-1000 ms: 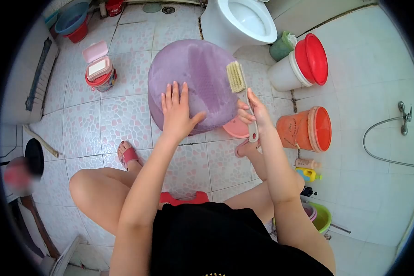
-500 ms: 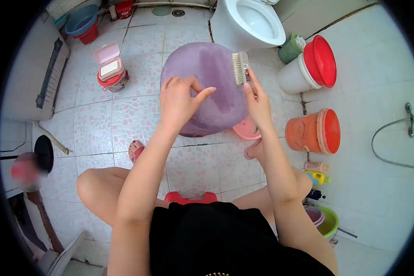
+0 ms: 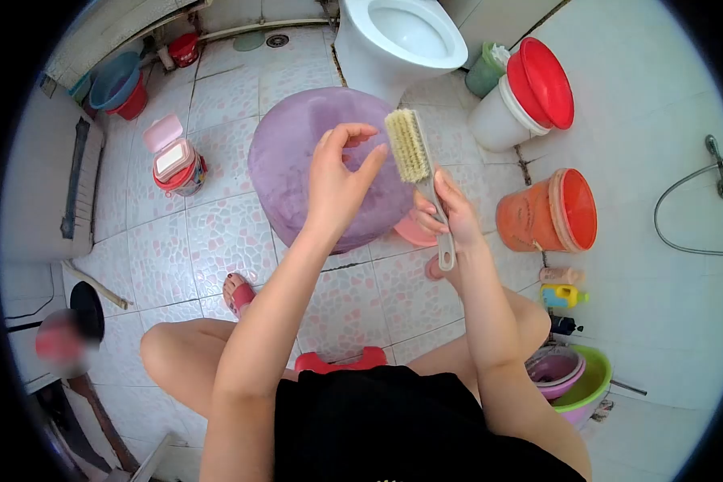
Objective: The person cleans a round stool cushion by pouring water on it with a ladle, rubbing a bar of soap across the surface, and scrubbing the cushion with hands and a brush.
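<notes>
A round purple cushion-like seat stands on the tiled floor in front of me. My right hand is closed round the handle of a scrubbing brush, whose pale bristles face left and up beside the seat's right edge. Over the middle of the seat is my left hand, its thumb and fingers curved and apart, with nothing between them. The thumb points toward the bristles without touching them.
A toilet stands behind the seat. At the right are a white bucket, an orange bucket and bottles. A soap box tops a small bucket at left. A red stool is below me.
My left hand has lifted off the seat and moved right, toward the brush. The brush has turned from bristles facing left to bristles showing toward me. The view has shifted slightly.
</notes>
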Demonstrator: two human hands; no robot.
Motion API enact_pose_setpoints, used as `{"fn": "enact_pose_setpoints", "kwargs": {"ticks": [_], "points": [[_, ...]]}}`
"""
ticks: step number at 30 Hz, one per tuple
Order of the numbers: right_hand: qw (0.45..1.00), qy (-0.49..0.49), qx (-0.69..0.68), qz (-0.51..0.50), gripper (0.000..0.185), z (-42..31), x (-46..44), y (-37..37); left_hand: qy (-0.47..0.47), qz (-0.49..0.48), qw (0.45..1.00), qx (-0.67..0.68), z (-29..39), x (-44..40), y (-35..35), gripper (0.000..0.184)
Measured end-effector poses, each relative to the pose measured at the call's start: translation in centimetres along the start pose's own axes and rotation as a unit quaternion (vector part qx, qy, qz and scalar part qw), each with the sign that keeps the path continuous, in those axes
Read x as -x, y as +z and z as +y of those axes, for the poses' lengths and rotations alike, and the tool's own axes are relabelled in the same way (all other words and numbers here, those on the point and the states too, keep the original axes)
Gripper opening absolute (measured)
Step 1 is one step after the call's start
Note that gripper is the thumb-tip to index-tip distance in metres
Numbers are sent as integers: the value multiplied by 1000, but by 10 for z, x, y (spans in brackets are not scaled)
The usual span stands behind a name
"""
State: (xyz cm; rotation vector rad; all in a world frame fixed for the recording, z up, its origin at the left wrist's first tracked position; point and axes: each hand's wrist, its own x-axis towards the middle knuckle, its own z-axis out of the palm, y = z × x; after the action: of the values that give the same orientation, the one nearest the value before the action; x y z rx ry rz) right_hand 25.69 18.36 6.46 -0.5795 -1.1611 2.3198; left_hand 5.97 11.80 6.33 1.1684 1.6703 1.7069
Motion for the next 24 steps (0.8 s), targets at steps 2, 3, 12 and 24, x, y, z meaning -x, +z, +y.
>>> {"fn": "enact_pose_setpoints", "kwargs": {"ticks": [2, 3, 12, 24], "points": [[1000, -9, 22, -3, 45, 0, 5, 1, 11, 6, 1000, -12, 5, -3, 7, 23], [999, -3, 36, 4, 48, -2, 7, 3, 13, 8, 1000, -11, 6, -3, 11, 23], [995, 3, 92, 24, 58, 2, 17, 10, 82, 47, 992, -78, 14, 3, 18, 16], [996, 0, 70, 47, 57, 1, 25, 18, 60, 70, 994, -59, 16, 12, 13, 15]]}}
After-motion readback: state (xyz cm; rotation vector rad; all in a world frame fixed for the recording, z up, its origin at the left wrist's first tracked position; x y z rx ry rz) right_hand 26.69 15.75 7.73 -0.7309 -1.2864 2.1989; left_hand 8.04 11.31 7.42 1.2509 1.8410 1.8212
